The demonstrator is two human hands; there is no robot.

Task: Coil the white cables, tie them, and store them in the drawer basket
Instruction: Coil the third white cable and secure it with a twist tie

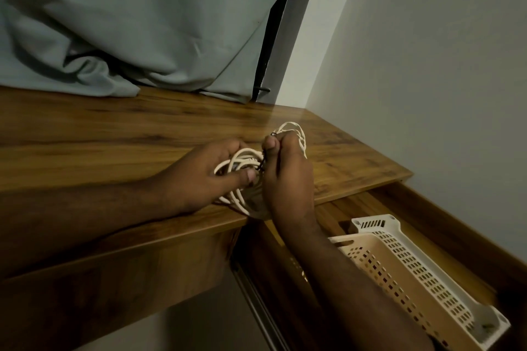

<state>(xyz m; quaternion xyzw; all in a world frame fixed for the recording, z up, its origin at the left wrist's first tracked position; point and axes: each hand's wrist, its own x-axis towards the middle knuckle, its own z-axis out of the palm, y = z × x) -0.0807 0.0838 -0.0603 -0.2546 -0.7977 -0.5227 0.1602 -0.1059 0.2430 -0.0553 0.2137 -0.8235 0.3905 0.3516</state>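
Dim corner, pale wall at three o'clock, grey-green curtain (137,25) draped from twelve down to ten. Wooden desktop (114,134) across the middle. Open drawer (379,208) at five o'clock, white perforated basket (410,268) inside, seemingly without cables. At centre, near the desk's front edge, white cables (245,161) gathered in loose loops. Left hand (199,177) curled round the bundle, thumb pressed across it. Right hand (288,177) fingertips pinched together on a thin dark tie (273,135) at the coil's middle. Coiling looks done, tying apparently underway; storing in the basket left.
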